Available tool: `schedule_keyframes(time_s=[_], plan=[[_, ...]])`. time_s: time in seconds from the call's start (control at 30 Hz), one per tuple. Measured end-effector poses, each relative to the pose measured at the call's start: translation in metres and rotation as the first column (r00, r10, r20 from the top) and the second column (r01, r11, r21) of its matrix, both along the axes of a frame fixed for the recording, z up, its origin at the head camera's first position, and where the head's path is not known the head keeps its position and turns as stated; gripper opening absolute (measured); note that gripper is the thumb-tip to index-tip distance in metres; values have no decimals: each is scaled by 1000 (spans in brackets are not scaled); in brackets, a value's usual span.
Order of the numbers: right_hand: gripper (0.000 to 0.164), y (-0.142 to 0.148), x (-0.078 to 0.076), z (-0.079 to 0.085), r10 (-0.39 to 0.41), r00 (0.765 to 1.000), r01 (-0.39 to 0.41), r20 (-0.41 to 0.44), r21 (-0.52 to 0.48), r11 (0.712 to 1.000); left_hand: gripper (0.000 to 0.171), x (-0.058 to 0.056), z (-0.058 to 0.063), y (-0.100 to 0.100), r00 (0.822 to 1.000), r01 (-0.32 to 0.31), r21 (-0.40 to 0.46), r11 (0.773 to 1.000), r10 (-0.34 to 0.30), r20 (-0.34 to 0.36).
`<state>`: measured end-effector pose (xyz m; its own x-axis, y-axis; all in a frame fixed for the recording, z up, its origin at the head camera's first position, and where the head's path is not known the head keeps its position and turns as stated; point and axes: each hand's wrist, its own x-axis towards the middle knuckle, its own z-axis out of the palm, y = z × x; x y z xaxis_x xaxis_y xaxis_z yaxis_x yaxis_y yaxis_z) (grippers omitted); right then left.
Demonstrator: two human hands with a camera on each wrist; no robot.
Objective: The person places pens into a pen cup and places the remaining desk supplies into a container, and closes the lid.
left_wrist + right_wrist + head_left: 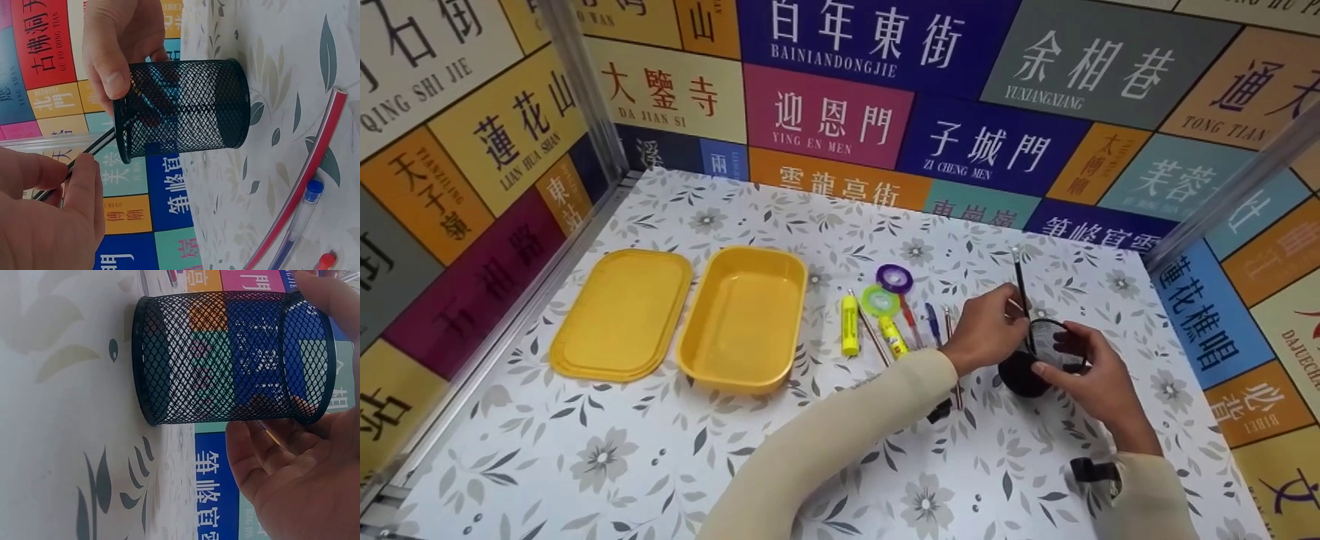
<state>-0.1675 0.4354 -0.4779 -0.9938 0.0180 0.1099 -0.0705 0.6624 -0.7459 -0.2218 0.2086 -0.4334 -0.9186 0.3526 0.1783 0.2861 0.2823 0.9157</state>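
Note:
A black mesh pen holder [1026, 376] stands on the table at the right. My right hand [1102, 371] grips it near the rim, thumb on the near side and fingers round the far side. My left hand [986, 328] pinches a black pencil [1020, 279], its eraser end up. In the left wrist view, the pencil [102, 140] slants across the rim of the pen holder [191, 107], its lower end inside the mesh. The right wrist view shows the right-hand fingers [247, 458] against the holder's wall; no pencil can be made out there.
Left of the hands lie a yellow highlighter [850, 326], a glue stick [893, 335], a purple tape roll [894, 278], a green tape roll [879, 301], a blue pen [933, 324] and several other pens and pencils. Farther left are a yellow box [746, 322] and its lid [622, 315].

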Motion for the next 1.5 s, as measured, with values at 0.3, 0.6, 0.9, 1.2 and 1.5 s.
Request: schedule_keyframes(time_s=[0.3, 0.6, 0.9, 1.2, 1.5], plan=[[90, 0, 3, 3, -19, 999, 18, 42, 27, 999, 18, 4, -7, 3, 999, 30, -109, 994, -34, -35], [90, 1, 4, 2, -19, 999, 18, 41, 20, 1000, 21, 5, -10, 4, 998, 37, -206, 978, -48, -49], [90, 1, 4, 0, -24, 999, 23, 42, 17, 1000, 23, 5, -13, 2, 992, 114, -233, 966, -125, -34], [90, 2, 1, 1, -20, 999, 19, 34, 41, 999, 27, 0, -16, -4, 990, 137, -179, 974, -131, 45], [90, 3, 1, -1, -17, 999, 15, 38, 40, 999, 24, -7, -26, -23, 991, 118, -142, 983, -109, 75]])
